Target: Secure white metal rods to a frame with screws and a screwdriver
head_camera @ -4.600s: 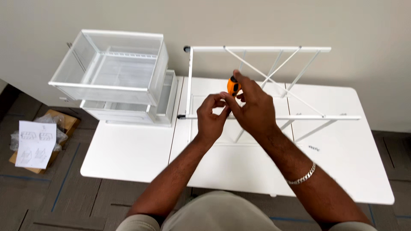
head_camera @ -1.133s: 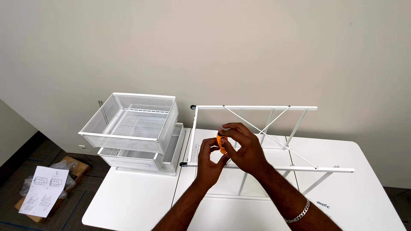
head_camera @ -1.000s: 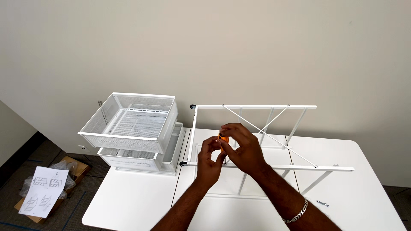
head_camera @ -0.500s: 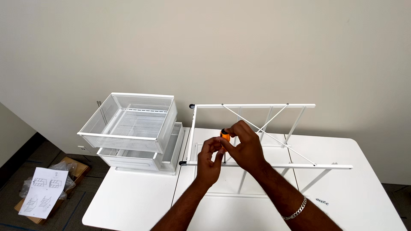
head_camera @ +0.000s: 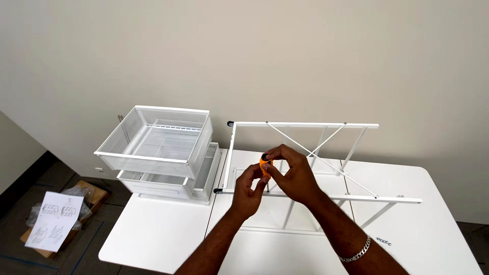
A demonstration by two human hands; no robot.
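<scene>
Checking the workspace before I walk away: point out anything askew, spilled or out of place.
A sheet of paper with drawings lies on the floor atop a cardboard piece with clear plastic wrap, left of the white table. The top mesh basket sits tilted on the one below. Small metal parts lie loose near the right wrist.

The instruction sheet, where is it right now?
In the head view, the instruction sheet lies on the floor at far left, on a cardboard box, left of the white table.

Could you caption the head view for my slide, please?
Both hands, left hand and right hand, hold a small orange tool above a white metal frame.
</scene>
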